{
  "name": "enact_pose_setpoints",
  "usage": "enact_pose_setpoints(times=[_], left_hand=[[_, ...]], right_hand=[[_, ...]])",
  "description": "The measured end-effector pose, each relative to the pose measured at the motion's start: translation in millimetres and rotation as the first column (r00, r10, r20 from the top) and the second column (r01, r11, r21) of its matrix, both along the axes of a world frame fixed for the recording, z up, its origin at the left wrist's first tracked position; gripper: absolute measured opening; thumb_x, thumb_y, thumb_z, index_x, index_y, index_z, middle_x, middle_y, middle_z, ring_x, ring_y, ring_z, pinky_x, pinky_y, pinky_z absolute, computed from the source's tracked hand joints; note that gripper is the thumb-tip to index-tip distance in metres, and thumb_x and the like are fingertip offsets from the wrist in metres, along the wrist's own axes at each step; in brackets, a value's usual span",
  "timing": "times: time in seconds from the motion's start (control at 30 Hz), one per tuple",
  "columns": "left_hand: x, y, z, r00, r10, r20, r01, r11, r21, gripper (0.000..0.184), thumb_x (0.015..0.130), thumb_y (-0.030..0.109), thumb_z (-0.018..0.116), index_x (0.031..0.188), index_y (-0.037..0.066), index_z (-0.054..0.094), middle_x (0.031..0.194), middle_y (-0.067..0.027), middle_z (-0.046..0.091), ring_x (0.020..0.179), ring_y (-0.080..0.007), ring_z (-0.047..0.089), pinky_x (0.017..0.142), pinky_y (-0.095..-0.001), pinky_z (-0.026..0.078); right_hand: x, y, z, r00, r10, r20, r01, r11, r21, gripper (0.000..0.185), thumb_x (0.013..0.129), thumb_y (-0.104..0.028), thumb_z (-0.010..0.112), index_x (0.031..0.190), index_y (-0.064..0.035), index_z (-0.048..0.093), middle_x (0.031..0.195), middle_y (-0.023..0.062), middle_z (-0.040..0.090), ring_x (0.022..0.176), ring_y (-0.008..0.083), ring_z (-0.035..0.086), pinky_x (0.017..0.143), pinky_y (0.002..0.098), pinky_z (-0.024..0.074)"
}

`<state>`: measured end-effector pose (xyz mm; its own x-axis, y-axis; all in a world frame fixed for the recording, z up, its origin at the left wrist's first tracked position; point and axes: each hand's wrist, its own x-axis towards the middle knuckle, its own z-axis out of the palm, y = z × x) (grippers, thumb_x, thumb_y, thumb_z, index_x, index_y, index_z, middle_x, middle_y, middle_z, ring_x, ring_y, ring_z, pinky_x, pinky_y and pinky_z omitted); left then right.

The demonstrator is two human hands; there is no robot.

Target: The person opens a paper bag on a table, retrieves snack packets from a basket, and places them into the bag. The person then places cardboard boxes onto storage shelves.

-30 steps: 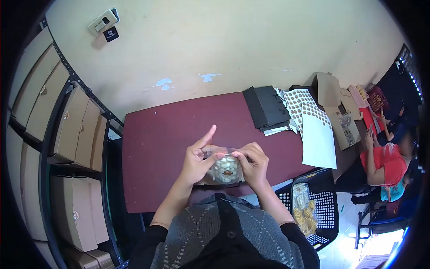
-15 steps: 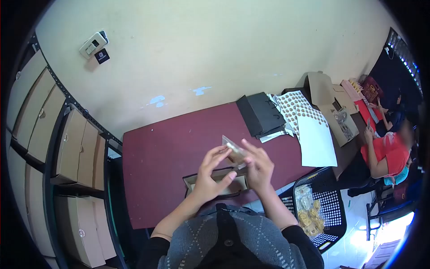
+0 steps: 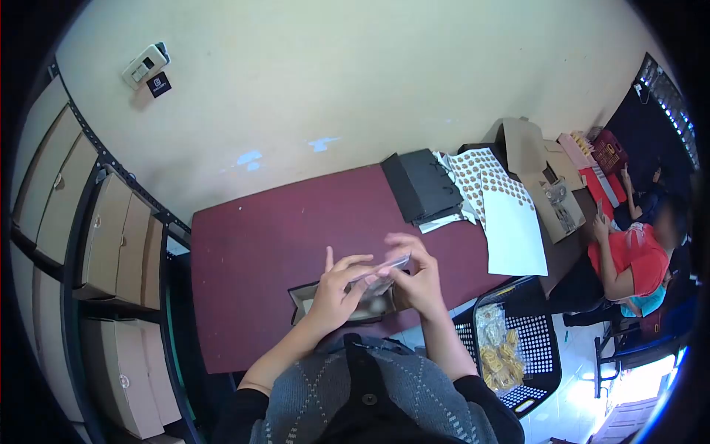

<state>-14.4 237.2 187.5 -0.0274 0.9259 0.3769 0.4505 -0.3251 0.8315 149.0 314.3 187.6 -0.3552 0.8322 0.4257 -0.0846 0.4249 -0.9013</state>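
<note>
Above the table (image 3: pixel 251 251), a pouch (image 3: pixel 380 286) sits between fingers (image 3: pixel 351 273).

The grey patterned top (image 3: pixel 418 381) has black sleeves (image 3: pixel 489 408) and placket (image 3: pixel 362 374).

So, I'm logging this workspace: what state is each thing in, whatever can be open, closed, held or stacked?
Clear pouch: held between left hand and right hand; seal unclear.
Box below the hands: open.
Black paper bags: flat, stacked.
Sticker sheets: flat, overlapping.
Cardboard box at right: open, lid up.
Black basket: open-topped, holding packets.
Shelf cartons: appear closed.
</note>
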Motion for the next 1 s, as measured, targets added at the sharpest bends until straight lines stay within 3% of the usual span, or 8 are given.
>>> enact_pose_setpoints(times=[0.07,0.3,0.4,0.53,0.67,0.8,0.9,1.0], left_hand=[[-4.0,1.3,-7.0,0.996,-0.050,0.070,0.055,0.996,-0.072,0.024,0.092,0.021,0.053,0.109,0.009,0.066,0.115,-0.0106,0.062,0.111,-0.0268,0.057,0.110,-0.0580,0.002],[-10.9,1.0,-4.5,0.858,-0.376,0.351,0.454,0.874,-0.172,0.043,0.100,0.033,0.033,0.128,0.009,0.053,0.128,-0.0087,0.056,0.127,-0.0268,0.044,0.110,-0.0561,-0.005],[-16.7,-4.6,0.4,0.948,-0.307,0.082,0.317,0.929,-0.191,0.039,0.099,0.030,0.035,0.127,0.010,0.054,0.128,-0.0077,0.056,0.128,-0.0262,0.043,0.110,-0.0562,-0.003],[-59.9,-17.2,2.6,0.994,0.084,0.074,-0.063,0.966,-0.251,0.029,0.094,0.014,0.041,0.113,0.008,0.063,0.125,-0.0098,0.057,0.122,-0.0263,0.047,0.111,-0.0523,0.014],[-107.3,-50.8,-29.2,0.980,0.148,0.133,-0.132,0.984,-0.124,0.031,0.079,0.005,0.044,0.104,0.006,0.063,0.124,-0.0158,0.054,0.118,-0.0307,0.048,0.103,-0.0417,0.033],[-104.3,-86.2,-85.3,0.976,0.217,0.021,-0.182,0.864,-0.470,0.036,0.087,0.017,0.052,0.123,0.015,0.058,0.136,-0.0186,0.041,0.127,-0.0349,0.041,0.105,-0.0417,0.033],[-79.3,-95.8,-115.2,0.976,0.207,0.071,-0.151,0.870,-0.469,0.076,0.080,0.009,0.062,0.145,0.013,0.024,0.139,-0.0241,0.034,0.130,-0.0366,0.035,0.108,-0.0422,0.028],[-59.7,-101.5,-114.9,0.969,0.240,0.060,-0.190,0.878,-0.439,0.091,0.075,0.011,0.067,0.147,0.010,0.011,0.142,-0.0265,0.027,0.133,-0.0389,0.028,0.109,-0.0430,0.026]], right_hand=[[10.3,-2.0,-0.4,0.994,0.102,-0.049,-0.112,0.952,-0.284,0.011,0.076,-0.006,0.070,0.085,0.0015,0.070,0.088,0.0094,0.066,0.089,0.0174,0.059,0.083,0.0304,0.0442],[34.1,3.1,18.3,0.970,0.236,0.059,-0.219,0.954,-0.205,0.015,0.084,-0.009,0.062,0.090,0.0017,0.071,0.085,0.0111,0.068,0.085,0.0173,0.057,0.079,0.0309,0.0442],[40.7,6.1,15.0,0.949,0.264,0.174,-0.239,0.959,-0.150,0.018,0.089,-0.012,0.059,0.090,0.0021,0.070,0.089,0.0113,0.068,0.085,0.0155,0.058,0.078,0.0286,0.0449],[47.9,12.3,2.2,0.940,-0.318,0.124,0.335,0.929,-0.160,0.025,0.094,-0.019,0.056,0.092,0.0033,0.067,0.088,0.0066,0.067,0.079,0.0112,0.058,0.072,0.0248,0.0453],[36.7,1.5,-7.4,0.915,-0.395,0.076,0.402,0.887,-0.226,0.025,0.095,-0.020,0.054,0.099,0.0022,0.065,0.082,0.0052,0.064,0.072,0.0076,0.056,0.062,0.0196,0.0443],[7.3,-17.7,-18.7,0.944,-0.190,0.271,0.183,0.982,0.050,0.013,0.088,-0.006,0.060,0.099,0.0007,0.064,0.085,0.0083,0.064,0.068,0.0139,0.059,0.060,0.0265,0.0484],[-20.6,-37.2,-24.6,0.886,0.004,0.465,-0.033,0.998,0.054,0.011,0.084,-0.009,0.061,0.091,-0.0009,0.063,0.083,0.0145,0.062,0.071,0.0274,0.062,0.064,0.0344,0.0499],[-37.0,-47.4,-54.6,0.698,0.124,0.706,-0.202,0.979,0.027,0.014,0.083,-0.013,0.058,0.083,0.0014,0.058,0.081,0.0200,0.061,0.073,0.0390,0.060,0.065,0.0460,0.0486]])
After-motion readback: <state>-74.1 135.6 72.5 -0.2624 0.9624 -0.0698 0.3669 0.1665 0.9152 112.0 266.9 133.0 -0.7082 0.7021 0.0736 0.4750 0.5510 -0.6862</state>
